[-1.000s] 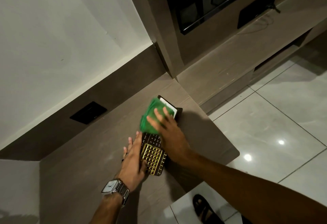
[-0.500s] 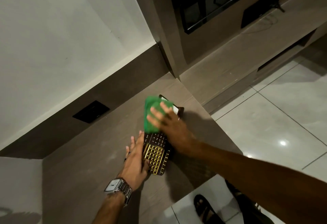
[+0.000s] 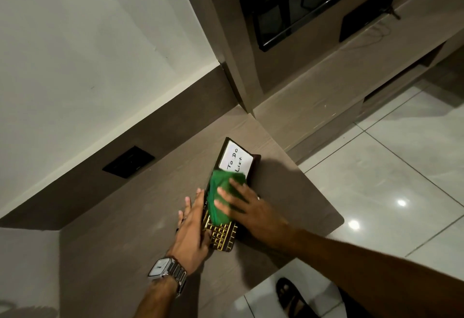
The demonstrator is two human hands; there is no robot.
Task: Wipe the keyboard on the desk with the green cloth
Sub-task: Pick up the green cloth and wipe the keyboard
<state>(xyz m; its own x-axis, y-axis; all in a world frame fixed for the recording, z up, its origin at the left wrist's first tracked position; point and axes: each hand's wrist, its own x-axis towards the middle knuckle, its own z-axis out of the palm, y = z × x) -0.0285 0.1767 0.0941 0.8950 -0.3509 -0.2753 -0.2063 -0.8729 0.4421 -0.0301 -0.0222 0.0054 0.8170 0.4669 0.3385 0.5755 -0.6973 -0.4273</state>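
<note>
Mid-wipe: flat right hand (image 3: 247, 211), fingers spread, pressing the crumpled green cloth (image 3: 221, 197) onto the middle of the small black keyboard with gold-edged keys (image 3: 222, 236), near the brown desk's (image 3: 125, 229) right edge. Left hand (image 3: 192, 232) open, fingers straight, bracing the keyboard's left side. White "To Do List" card (image 3: 236, 160) at the far end. Next, probably drawing the cloth toward the uncovered near keys while bracing. No containers visible.
</note>
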